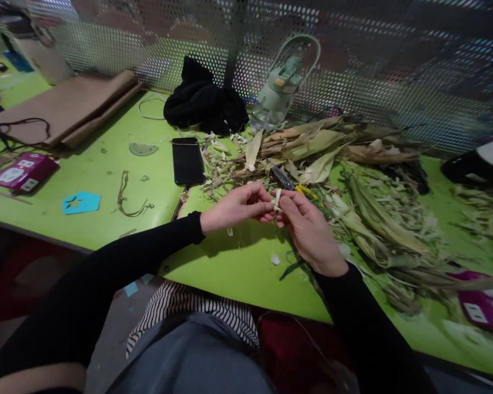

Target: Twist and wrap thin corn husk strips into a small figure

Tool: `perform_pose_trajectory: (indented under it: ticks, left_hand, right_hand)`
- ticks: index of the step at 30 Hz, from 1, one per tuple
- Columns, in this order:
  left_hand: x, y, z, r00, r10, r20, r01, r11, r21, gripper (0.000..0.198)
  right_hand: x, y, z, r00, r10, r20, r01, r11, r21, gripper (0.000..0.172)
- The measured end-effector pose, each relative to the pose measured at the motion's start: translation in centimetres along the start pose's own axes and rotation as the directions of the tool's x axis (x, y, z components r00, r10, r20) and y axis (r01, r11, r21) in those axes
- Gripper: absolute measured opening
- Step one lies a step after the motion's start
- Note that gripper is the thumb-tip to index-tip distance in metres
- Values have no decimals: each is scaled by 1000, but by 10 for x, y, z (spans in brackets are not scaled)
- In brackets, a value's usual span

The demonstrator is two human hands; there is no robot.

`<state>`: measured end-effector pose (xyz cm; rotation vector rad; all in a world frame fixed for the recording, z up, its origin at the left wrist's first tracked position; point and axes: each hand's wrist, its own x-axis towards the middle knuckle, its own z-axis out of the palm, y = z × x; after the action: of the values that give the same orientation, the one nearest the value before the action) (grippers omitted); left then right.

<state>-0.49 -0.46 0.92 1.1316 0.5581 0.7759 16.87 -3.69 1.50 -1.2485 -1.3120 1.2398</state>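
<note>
My left hand (238, 209) and my right hand (308, 230) meet above the green table (107, 180), both pinched on a small pale strip of corn husk (276, 201) held between the fingertips. A large heap of dried corn husks (353, 186) lies just beyond and to the right of my hands. Dark-handled scissors (281, 178) with a yellow part rest on the husks right behind my fingers.
A black phone (187, 160) lies left of the husks. Behind it sit a black cloth (205, 101) and a pale green water bottle (281, 85) against a perforated metal screen. Brown paper (69, 106), a purple pack (22, 172), a blue paper shape (81, 202) lie left.
</note>
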Motion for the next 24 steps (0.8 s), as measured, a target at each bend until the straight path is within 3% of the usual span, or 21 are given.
perform_pose_trajectory:
  ticks: [9,13,15,19,24]
  left_hand:
    - [-4,-3,7,1000,-15,11,15,999,48,14]
    - [-5,-2,10,998,-43,-43,45,999,26,14]
    - [-5,-2,10,995,-47,-88,48,999,7,13]
    - [-3,0,8,988,-33,-152,29,999,-30,12]
    - [-4,5,9,994,-1,-105,-7,997,-83,13]
  right_hand:
    - [1,11,-3,959,-186,-212,153,975,-162,23]
    - [-1,2,-6,977,-141,-160,112,978,-179,33]
    - [-3,-5,-6,987,-124,-107,91,958,-271,39]
    - [-6,-13,-5,980,-196,25,183,853,-488,36]
    - [-5,-3,-5,978,-204,-31,190,948,-257,31]
